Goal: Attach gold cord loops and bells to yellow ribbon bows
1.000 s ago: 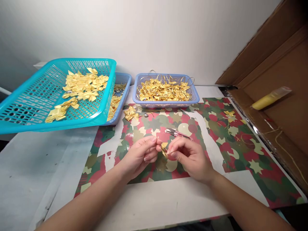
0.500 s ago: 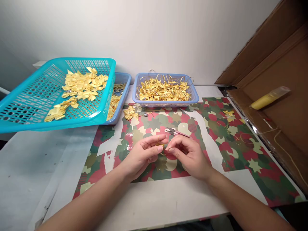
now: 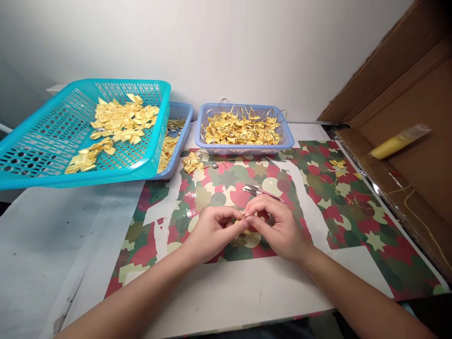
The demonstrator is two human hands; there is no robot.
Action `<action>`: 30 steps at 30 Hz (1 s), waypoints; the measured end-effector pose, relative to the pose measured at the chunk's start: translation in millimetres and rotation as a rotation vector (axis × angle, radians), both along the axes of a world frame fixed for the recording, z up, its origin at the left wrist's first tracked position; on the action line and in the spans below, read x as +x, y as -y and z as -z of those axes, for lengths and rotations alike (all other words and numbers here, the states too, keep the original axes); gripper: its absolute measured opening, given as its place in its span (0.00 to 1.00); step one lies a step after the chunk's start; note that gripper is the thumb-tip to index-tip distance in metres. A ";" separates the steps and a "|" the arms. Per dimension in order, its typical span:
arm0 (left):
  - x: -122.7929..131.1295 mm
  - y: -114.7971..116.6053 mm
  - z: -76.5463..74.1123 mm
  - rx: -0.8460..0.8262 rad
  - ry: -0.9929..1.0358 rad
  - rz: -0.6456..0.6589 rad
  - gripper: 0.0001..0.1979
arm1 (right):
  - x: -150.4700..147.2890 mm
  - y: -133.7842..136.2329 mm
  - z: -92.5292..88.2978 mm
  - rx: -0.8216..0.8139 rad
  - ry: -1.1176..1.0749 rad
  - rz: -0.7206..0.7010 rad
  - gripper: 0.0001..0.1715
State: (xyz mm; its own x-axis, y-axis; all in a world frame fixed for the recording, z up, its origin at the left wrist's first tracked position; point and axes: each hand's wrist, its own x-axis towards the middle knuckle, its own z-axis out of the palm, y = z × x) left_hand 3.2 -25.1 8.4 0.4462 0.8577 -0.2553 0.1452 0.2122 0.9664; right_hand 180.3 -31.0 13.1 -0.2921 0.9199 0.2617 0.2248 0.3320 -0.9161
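Over the patterned sheet, my left hand [image 3: 221, 231] and my right hand [image 3: 277, 228] meet fingertip to fingertip, thumbs and forefingers pinched. A small yellow ribbon piece [image 3: 243, 228] shows just below the joined fingertips; most of it is hidden by the fingers. Small thread scissors [image 3: 263, 192] lie right behind my right hand, partly covered by it. Farther back on the sheet is a yellow ribbon bow [image 3: 192, 163], with a small silvery piece [image 3: 214, 165] and thin gold cord beside it.
A turquoise basket [image 3: 163, 127] of yellow bows stands at left, overlapping a blue basket [image 3: 181, 141]. Another blue basket [image 3: 243, 149] holds corded bows at the back. At right are a loose bow [image 3: 338, 164], a cardboard wall [image 3: 399, 89] and a yellow-filled tube [image 3: 399, 142].
My left hand has moved slightly right and down, and its fingers have closed from a looser spread. Its fingertips now touch those of my right hand, which stays pinched.
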 end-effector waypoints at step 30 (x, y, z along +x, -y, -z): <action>-3.8 -7.1 -5.7 0.385 -0.210 0.067 0.11 | 8.8 -11.9 4.4 -0.168 0.094 -0.077 0.09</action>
State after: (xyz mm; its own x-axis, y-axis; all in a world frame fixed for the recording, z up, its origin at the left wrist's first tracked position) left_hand -0.7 -18.0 14.1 0.4770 0.8788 -0.0140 0.3481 -0.1743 0.9211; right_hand 189.1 -19.1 8.7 -0.3792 0.9223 0.0748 0.2913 0.1958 -0.9364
